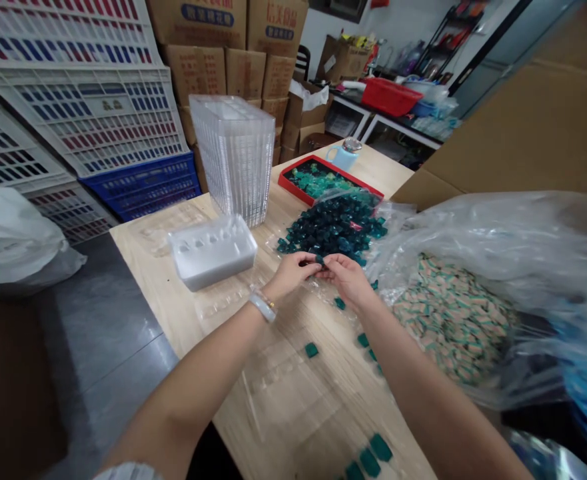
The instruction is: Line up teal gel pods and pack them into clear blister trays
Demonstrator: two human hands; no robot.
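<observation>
My left hand (298, 272) and my right hand (342, 277) meet at the near edge of a heap of dark teal pieces (330, 223). Between their fingertips is a small dark teal piece (319, 259), pinched from both sides. Several like pieces lie loose on the table, among them a square teal piece (312, 349) below my hands. Toward the front edge sits a short row of teal pieces (370, 461). Flat clear plastic trays (278, 373) seem to lie under my forearms, though they are hard to make out.
A tall stack of clear trays (238, 157) and a lower stack of white trays (213, 253) stand at the left. Behind the heap lies a red box (293, 187), near a blue mug (344, 157). A carton with a plastic bag of wrapped pieces (453, 313) borders the right side.
</observation>
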